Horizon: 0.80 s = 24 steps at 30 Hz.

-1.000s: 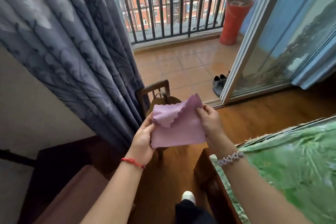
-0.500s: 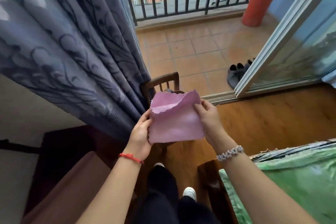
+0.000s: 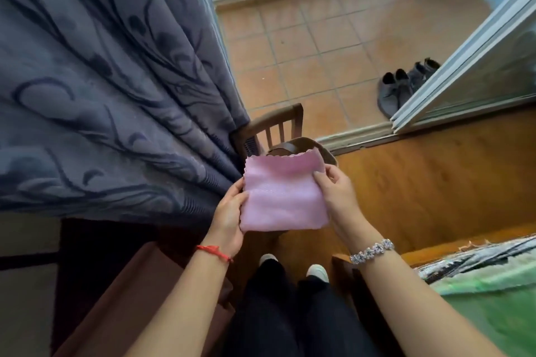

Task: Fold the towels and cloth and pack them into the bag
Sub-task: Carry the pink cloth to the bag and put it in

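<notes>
A pink cloth (image 3: 284, 194) with a scalloped edge is folded flat into a rough square and held in the air before me. My left hand (image 3: 229, 217) grips its left edge and my right hand (image 3: 336, 197) pinches its right edge. Just beyond the cloth, a brown bag (image 3: 301, 143) rests on the seat of a wooden chair (image 3: 275, 122); only the bag's rim and strap show above the cloth.
A heavy blue-grey curtain (image 3: 116, 81) hangs close on the left, touching the chair. A bed with a green cover (image 3: 493, 298) is at the lower right. Dark shoes (image 3: 400, 87) lie on the tiled balcony by the sliding door frame (image 3: 464, 66). My legs and feet are below.
The raised, curled top flap of the pink cloth has been laid down flat, making a neat square. My view has tilted downward and the cloth now sits just before the bag.
</notes>
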Available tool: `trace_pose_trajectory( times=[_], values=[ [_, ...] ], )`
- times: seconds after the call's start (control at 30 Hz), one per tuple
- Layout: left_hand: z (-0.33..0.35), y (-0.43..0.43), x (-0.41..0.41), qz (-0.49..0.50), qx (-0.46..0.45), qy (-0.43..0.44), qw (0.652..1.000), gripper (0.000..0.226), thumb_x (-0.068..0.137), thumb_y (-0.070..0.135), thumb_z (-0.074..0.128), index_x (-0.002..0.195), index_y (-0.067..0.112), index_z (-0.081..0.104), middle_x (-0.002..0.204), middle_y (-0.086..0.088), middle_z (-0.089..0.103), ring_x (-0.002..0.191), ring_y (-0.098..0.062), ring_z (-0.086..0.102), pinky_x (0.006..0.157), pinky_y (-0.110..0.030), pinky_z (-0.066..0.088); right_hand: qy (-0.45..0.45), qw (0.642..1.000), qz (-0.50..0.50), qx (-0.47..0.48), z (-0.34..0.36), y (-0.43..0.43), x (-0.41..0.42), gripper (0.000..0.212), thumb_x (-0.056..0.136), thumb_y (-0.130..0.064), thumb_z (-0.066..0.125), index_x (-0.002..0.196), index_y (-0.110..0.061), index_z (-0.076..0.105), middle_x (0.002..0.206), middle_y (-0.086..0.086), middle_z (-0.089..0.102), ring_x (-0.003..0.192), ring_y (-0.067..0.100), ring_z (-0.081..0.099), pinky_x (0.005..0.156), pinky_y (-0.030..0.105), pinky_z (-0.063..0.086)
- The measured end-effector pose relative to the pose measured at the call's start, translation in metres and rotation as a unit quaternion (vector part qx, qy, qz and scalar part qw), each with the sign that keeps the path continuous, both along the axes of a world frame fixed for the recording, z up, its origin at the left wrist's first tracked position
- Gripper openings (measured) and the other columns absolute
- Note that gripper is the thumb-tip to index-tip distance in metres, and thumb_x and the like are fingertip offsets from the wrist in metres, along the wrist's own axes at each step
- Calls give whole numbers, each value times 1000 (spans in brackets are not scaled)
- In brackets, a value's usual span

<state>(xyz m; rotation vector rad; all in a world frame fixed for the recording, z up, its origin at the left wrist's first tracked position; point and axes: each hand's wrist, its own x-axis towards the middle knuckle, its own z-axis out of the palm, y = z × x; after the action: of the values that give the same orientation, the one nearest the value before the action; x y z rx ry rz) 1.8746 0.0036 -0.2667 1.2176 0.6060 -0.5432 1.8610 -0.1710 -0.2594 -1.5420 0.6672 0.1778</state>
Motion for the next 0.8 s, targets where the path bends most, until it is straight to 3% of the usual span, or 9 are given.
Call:
trace_pose_trajectory(
  times=[0.1, 0.23, 0.37, 0.47, 0.67, 0.8],
  values=[
    [-21, 7, 6, 4, 4, 14, 1000, 42, 98, 4, 34, 136, 15, 46, 130, -7, 57, 104, -17, 60, 81, -28, 51, 26, 1000, 0, 8, -20, 8, 6, 20, 94, -16, 47, 107, -9, 61, 88, 2, 64, 74, 11, 57, 57, 17, 43],
    [-48, 11, 10, 28, 11, 30, 999, 42, 96, 1, 34, 135, 11, 47, 131, -8, 57, 113, -21, 57, 90, -28, 46, 54, 998, 15, 7, -45, 12, 16, 18, 94, -15, 46, 106, -11, 60, 86, -2, 62, 71, 6, 56, 48, 6, 41],
    [-77, 13, 12, 40, 37, 33, 998, 40, 93, -2, 39, 127, 13, 53, 119, -5, 63, 97, -14, 61, 83, -25, 49, 74, 997, 37, -10, -71, 15, 21, 15, 91, -6, 46, 99, -10, 59, 78, -3, 60, 65, 5, 51, 47, 6, 38],
    [-99, 14, 19, 33, 54, 32, 997, 37, 91, -3, 43, 120, 15, 56, 110, 0, 66, 94, -10, 63, 76, -18, 53, 102, 993, 59, -22, -93, 16, 25, 14, 90, -7, 45, 93, -13, 57, 83, 4, 58, 71, 13, 51, 56, 17, 40],
    [-134, 8, 34, 15, 79, 27, 996, 33, 91, -4, 46, 114, 17, 58, 107, 3, 66, 95, -9, 63, 77, -16, 52, 128, 989, 65, -19, -133, 16, 33, 17, 88, -5, 45, 98, -15, 55, 84, 0, 57, 78, 16, 51, 61, 22, 39],
    [-154, 3, 41, -7, 74, 32, 997, 29, 90, -1, 51, 116, 10, 60, 111, -6, 67, 99, -17, 63, 88, -26, 51, 134, 989, 58, -19, -154, 14, 37, 22, 87, -4, 45, 104, -16, 52, 92, 4, 57, 80, 17, 51, 62, 23, 39]
  ],
)
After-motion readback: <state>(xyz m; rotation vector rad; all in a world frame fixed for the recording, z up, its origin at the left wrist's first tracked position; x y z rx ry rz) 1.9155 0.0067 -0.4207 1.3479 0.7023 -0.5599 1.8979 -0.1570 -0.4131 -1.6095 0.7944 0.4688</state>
